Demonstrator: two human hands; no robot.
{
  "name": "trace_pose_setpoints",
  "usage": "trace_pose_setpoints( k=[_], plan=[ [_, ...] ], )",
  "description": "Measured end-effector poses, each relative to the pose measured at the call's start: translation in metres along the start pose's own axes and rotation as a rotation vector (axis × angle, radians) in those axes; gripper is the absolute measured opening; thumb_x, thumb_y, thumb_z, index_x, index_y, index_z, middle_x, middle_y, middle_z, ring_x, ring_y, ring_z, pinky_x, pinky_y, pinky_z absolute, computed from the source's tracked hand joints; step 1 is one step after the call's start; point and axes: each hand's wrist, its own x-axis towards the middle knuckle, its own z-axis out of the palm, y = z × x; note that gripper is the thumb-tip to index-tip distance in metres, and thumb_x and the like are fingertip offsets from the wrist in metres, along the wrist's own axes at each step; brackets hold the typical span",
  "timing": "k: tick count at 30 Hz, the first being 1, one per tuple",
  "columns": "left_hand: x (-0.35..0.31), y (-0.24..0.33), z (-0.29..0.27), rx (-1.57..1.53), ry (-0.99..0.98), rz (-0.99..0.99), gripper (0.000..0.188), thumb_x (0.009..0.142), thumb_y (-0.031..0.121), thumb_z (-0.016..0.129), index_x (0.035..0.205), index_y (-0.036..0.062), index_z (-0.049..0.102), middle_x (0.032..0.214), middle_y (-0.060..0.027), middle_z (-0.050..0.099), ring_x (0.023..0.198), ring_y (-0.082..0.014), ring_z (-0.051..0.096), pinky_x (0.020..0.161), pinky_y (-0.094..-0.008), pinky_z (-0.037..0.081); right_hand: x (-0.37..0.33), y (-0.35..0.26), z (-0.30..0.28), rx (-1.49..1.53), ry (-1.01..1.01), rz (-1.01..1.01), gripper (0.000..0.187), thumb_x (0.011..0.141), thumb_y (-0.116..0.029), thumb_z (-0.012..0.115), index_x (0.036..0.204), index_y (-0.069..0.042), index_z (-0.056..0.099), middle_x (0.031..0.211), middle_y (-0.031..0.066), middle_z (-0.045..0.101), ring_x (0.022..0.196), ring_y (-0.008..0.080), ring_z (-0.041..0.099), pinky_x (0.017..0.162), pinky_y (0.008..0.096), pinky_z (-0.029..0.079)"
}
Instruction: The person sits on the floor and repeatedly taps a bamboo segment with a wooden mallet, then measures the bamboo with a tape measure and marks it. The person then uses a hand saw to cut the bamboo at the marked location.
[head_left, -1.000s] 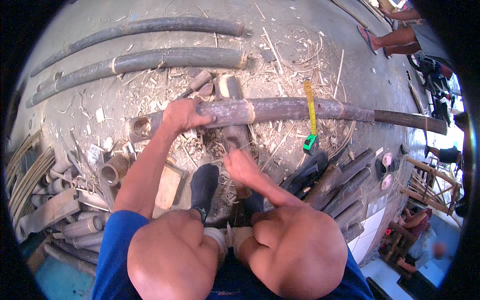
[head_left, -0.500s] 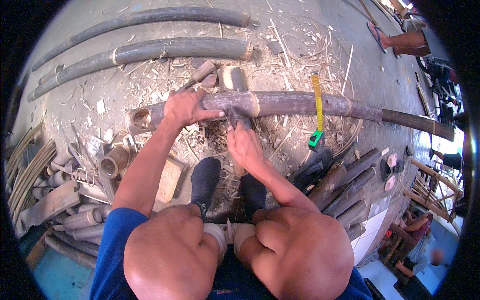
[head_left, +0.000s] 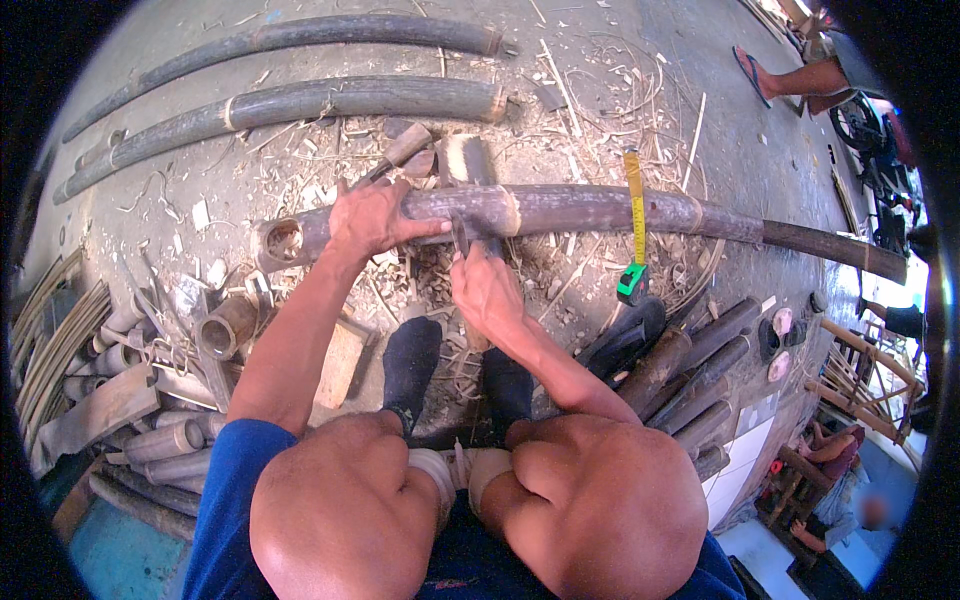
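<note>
A long dark bamboo pole [head_left: 560, 208] lies crosswise before me, its open hollow end at the left. My left hand [head_left: 368, 217] grips it from above near that end, the thumb stretched to the right along the pole. In the closed fingers of my right hand [head_left: 487, 292] is a knife [head_left: 460, 234]. Its short dark blade points up against the pole's near side, close to my left thumb. A wooden block [head_left: 465, 160] passes beneath the pole. Just beyond my left hand lies a tool with a wooden handle [head_left: 408, 145]; its far part is partly hidden.
A green tape measure [head_left: 631, 282] has its yellow tape across the pole. Two more bamboo poles [head_left: 370, 97] lie beyond, among shavings. Cut bamboo pieces [head_left: 165, 440] are piled left, with others [head_left: 690, 375] at right. Other people are at the right edge, one leg [head_left: 800, 82] showing.
My right hand and the knife have shifted very slightly left, the blade turning a little. The person's leg at the upper right has moved. My left hand stays on the pole.
</note>
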Motion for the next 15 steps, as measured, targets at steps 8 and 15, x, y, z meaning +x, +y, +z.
trace_pose_setpoints(
  k=[8,15],
  plan=[
    [-0.001,-0.006,0.0,0.015,0.003,0.063,0.098,0.077,0.088,0.058,0.137,0.0098,0.064,0.12,-0.02,0.074,0.116,-0.0353,0.07,0.098,-0.0482,0.054,-0.005,0.004,-0.009,-0.037,-0.148,-0.018,0.036,0.1,-0.022,0.054,0.101,0.014,0.061,0.073,0.0356,0.066,0.072,0.0553,0.067,0.068,0.0597,0.056],
    [0.006,-0.002,-0.001,-0.024,-0.035,-0.029,0.09,0.082,0.084,0.056,0.135,0.0114,0.066,0.116,-0.0186,0.076,0.113,-0.0342,0.071,0.098,-0.049,0.053,-0.027,0.007,-0.013,0.008,-0.186,0.126,0.037,0.101,-0.021,0.053,0.102,0.015,0.062,0.077,0.036,0.066,0.078,0.0551,0.067,0.072,0.0601,0.055]
  ],
)
